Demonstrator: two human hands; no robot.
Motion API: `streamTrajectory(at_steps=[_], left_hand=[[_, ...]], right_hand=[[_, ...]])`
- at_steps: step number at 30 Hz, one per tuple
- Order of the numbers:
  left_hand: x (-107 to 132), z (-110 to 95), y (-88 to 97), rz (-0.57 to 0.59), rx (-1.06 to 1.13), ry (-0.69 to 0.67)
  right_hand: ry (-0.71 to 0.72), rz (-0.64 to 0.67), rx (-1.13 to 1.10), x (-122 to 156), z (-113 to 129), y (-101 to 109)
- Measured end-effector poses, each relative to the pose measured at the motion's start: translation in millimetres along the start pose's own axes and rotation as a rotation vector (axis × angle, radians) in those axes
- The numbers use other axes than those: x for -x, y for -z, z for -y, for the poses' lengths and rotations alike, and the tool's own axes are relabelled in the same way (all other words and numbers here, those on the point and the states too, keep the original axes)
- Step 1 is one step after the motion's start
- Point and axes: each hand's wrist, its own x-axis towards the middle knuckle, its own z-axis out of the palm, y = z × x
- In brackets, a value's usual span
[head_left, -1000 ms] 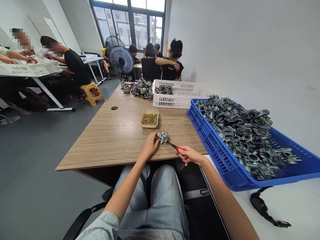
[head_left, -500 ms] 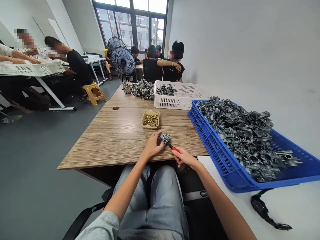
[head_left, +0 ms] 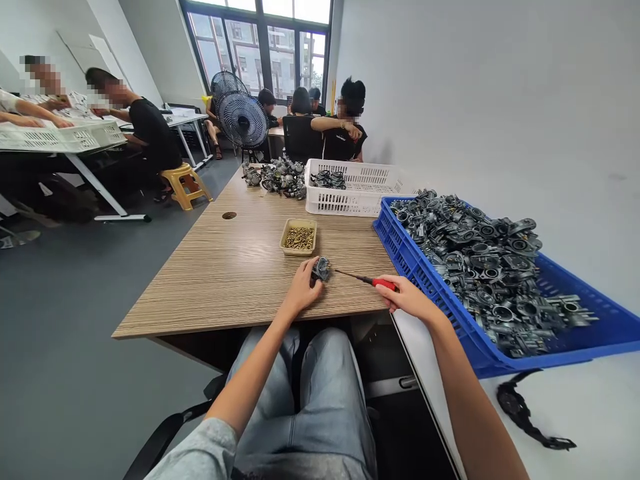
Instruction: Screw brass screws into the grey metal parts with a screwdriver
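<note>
My left hand (head_left: 301,289) grips a small grey metal part (head_left: 321,269) on the wooden table (head_left: 235,267), near its front edge. My right hand (head_left: 407,295) is closed on the red handle of a screwdriver (head_left: 367,279). Its thin shaft points left toward the part, and the tip stops a little short of it. A small tan tray of brass screws (head_left: 299,237) sits just beyond the part.
A blue crate (head_left: 435,293) heaped with grey metal parts lies at my right. A white basket (head_left: 357,188) and a loose pile of parts (head_left: 280,177) stand farther back. Two fans (head_left: 242,119) and several seated people are beyond. A black strap (head_left: 525,413) lies on the white table.
My right hand has drawn the screwdriver away to the right, off the metal part. My left hand has turned the part and kept hold of it.
</note>
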Motion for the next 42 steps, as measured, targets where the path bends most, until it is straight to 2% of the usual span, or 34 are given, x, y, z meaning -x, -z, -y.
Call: streamTrajectory(at_steps=[3,8,16,42], left_hand=[[0.0,1.3,-1.3,0.003,-0.002,0.005],[-1.3,6.2,-2.6,-0.004,-0.003,0.026],[-3.2,11.9,-2.9,0.018,0.017,0.018],[-2.9,8.0,-0.5,0.006,0.048,0.002]], right_hand=[[0.007,-0.057,-0.059,-1.1,1.6,-0.7],[0.070,-0.011,-0.077,-4.1,6.4,-9.9],[0.047,0.018,-0.042,-7.0,7.2,-22.4],[0.207,-0.181,0.195,-8.0,2.4,-20.1]])
